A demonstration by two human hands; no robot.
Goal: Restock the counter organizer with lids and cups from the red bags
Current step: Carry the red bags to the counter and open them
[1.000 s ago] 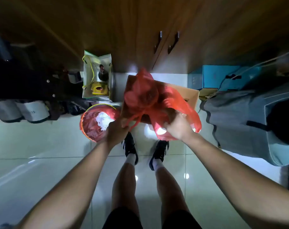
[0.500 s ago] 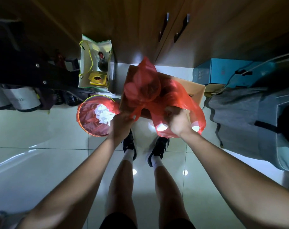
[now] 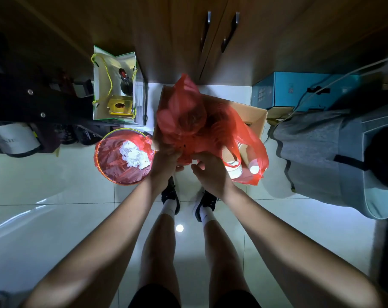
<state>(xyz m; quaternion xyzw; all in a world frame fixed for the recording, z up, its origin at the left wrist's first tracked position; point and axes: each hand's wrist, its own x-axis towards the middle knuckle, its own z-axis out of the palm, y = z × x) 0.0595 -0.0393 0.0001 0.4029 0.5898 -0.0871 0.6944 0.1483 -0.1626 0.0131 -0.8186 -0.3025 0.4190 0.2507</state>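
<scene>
Above the person's feet, at about twelve o'clock from them, a cardboard box (image 3: 256, 117) stood on the tiled floor (image 3: 55, 218) against the wooden cabinet doors (image 3: 188, 36). Red bags (image 3: 188, 121) bulged out of it, and the nearest one spilled over the box's near edge toward four o'clock, with white paper cups (image 3: 234, 168) showing through the thin plastic.

The left hand (image 3: 165, 165) gripped the red plastic at the bag's near edge, fingers curled into it. The right hand (image 3: 210, 172) sat just beside it, to the three o'clock side, fingers bent against the bag's lower folds; it seemed to pinch the plastic, though the fingertips were hidden behind the hand.

At nine o'clock from the box, touching its corner, was a round bin (image 3: 122, 155) with a red liner and crumpled white paper (image 3: 135, 154) inside. At eleven o'clock stood an open white gift bag (image 3: 99, 85) with yellow cord handles, a dark bottle and a gold carton in it. A blue box (image 3: 295, 90) lay at two o'clock, and a grey fabric case (image 3: 317, 152) at three o'clock.
</scene>
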